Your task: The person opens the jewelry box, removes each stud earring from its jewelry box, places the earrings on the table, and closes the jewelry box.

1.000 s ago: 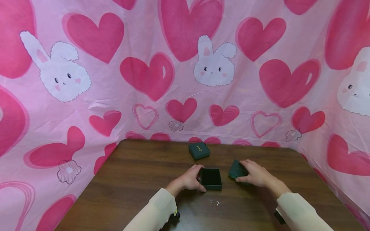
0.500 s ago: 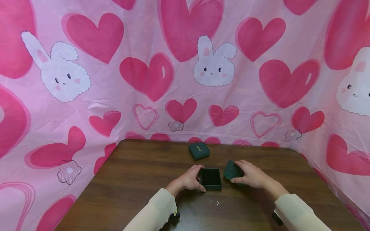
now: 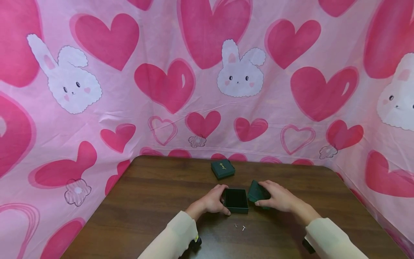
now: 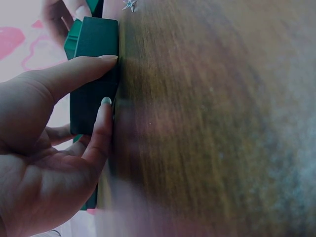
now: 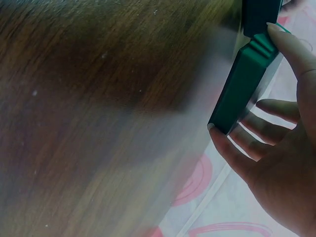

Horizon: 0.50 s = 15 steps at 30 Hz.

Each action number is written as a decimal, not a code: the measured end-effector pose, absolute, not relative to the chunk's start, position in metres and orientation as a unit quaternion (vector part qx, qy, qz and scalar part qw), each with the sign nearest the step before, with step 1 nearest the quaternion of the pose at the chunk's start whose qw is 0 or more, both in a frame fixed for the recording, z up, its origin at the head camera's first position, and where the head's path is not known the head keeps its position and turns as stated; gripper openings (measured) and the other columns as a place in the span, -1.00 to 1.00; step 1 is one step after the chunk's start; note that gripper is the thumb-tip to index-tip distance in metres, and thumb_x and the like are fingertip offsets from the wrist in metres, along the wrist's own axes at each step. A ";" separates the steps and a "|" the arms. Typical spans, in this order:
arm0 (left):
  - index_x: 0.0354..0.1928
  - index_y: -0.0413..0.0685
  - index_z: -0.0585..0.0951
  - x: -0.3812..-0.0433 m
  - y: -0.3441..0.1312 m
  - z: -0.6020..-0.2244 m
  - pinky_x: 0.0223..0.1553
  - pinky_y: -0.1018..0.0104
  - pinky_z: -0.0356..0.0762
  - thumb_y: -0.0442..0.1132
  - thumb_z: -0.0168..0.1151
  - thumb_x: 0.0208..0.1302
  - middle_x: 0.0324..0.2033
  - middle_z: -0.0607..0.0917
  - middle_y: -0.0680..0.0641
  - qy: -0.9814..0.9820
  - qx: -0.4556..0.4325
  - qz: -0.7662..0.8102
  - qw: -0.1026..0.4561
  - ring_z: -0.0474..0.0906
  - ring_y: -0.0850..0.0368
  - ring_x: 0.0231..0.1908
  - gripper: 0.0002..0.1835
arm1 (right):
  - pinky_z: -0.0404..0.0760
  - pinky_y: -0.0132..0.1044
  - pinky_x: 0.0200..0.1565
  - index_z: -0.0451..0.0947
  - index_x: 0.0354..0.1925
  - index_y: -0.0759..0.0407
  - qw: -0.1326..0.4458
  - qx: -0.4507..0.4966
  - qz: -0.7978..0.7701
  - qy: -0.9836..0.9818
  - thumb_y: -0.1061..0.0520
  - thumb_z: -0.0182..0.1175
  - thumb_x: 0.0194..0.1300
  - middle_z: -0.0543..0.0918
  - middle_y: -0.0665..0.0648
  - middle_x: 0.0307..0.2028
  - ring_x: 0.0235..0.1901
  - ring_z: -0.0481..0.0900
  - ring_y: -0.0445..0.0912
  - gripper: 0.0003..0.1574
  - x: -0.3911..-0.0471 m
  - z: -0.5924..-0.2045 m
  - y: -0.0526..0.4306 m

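Note:
An open dark green jewelry box base with a black interior sits on the table. My left hand holds it by its left side, thumb and a finger against the outer wall in the left wrist view. In my right hand is a green box insert, tilted, close to the base's right side. The right wrist view shows the insert between thumb and fingers, its grooved end by the base. Two tiny silver earrings lie in front of the base; one looks star-shaped in the left wrist view.
Behind the base, a green box lid with gold writing lies on the brown wooden table. A pink cloth printed with hearts and rabbits hangs around the table's far and side edges.
My right hand has moved left with the insert, bringing it close to the base. The left hand, the base, the lid and the earrings have stayed in place.

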<state>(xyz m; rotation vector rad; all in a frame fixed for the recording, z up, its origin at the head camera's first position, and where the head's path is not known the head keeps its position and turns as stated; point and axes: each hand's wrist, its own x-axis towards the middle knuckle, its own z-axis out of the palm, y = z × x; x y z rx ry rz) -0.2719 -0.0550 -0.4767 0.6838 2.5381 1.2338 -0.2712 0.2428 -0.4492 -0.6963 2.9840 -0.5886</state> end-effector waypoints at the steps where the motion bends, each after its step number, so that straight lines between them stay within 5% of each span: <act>1: 0.28 -0.15 0.42 -0.272 -0.055 -0.476 -0.01 0.19 0.49 -0.37 0.67 -0.11 -0.03 0.43 -0.04 0.867 0.235 0.423 0.118 0.42 0.07 -0.12 -0.14 | 0.59 0.19 0.05 0.40 0.36 0.35 0.010 -0.224 -0.188 0.956 -0.29 0.47 0.14 0.54 0.30 0.20 0.02 0.54 0.09 0.07 -0.271 -0.449 0.243; 15: 0.31 -0.16 0.40 -0.271 -0.055 -0.475 0.01 0.15 0.52 -0.38 0.66 -0.10 -0.01 0.43 -0.05 0.867 0.229 0.425 0.122 0.42 0.08 -0.11 -0.12 | 0.57 0.25 0.08 0.38 0.40 0.29 0.014 -0.255 -0.192 0.948 -0.32 0.45 0.14 0.51 0.30 0.26 0.11 0.54 0.15 0.09 -0.266 -0.447 0.232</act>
